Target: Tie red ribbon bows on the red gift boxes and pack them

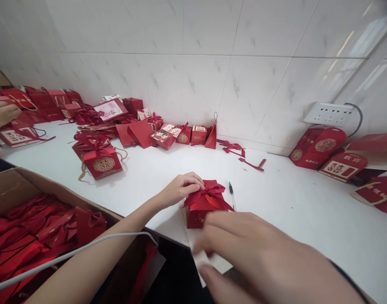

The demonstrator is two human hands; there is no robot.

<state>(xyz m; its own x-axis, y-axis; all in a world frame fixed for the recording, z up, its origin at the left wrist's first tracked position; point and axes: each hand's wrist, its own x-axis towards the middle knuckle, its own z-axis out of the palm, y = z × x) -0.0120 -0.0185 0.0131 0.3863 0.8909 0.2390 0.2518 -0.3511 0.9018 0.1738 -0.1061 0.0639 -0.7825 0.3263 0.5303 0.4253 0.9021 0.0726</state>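
Observation:
A red gift box (196, 215) tied with a dark red ribbon bow (211, 194) stands near the table's front edge. My left hand (187, 186) holds it at the top left corner, thumb and fingertips against the bow. Closer to the camera, my right hand (253, 253) is blurred in front of the box. Its thumb and fingers are apart, and I see nothing between them. Part of the box's front is hidden behind this hand. Pale paper (220, 262) lies beneath the box and sticks out over the edge. A black-and-clear pen (232, 195) lies just behind the box.
At left, a cardboard carton (31, 181) holds red boxes. Another bowed gift box (103, 164) stands beyond it. Red boxes line the tiled wall, with ribbon strips (252, 164) nearby. More boxes (344, 164) sit under a power strip (328, 114). Another person's hand (5, 113) shows far left.

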